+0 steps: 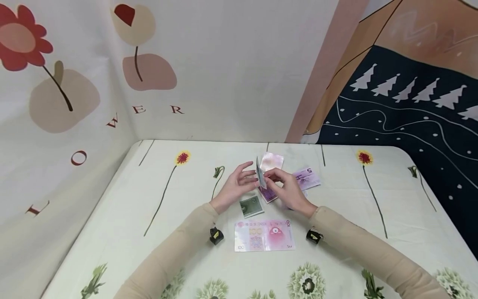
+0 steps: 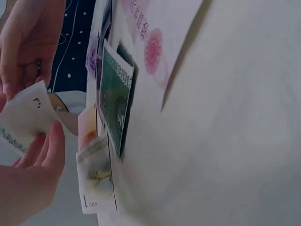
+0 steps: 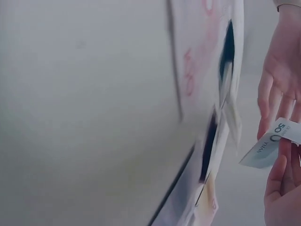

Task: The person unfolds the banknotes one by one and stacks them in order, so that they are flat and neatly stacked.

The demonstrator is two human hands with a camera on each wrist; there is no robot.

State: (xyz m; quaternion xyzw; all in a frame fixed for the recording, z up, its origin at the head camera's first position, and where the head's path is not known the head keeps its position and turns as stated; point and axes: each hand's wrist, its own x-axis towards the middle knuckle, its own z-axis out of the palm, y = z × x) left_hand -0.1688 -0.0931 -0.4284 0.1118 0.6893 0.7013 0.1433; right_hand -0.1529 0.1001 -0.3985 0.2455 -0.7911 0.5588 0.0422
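Note:
A small greenish banknote point(image 1: 260, 173) stands on edge between my two hands; "50" and "YUAN" show on it in the right wrist view. My right hand point(image 1: 290, 189) pinches its right side between thumb and fingertips. From the other side my left hand point(image 1: 235, 185) reaches up with its fingers extended and spread, fingertips right at the note. Below the hands lies a green folded note point(image 1: 252, 206) on the table. Nearer to me a pink 100 note point(image 1: 264, 235) is spread flat with a crease down its middle.
Behind and under my right hand lie a purple note point(image 1: 308, 177) marked 5, a darker purple note point(image 1: 269, 194) and a pale pink note point(image 1: 271, 160). A 1 yuan note point(image 2: 96, 181) shows in the left wrist view. A flower-patterned cloth point(image 1: 168, 257) covers the table.

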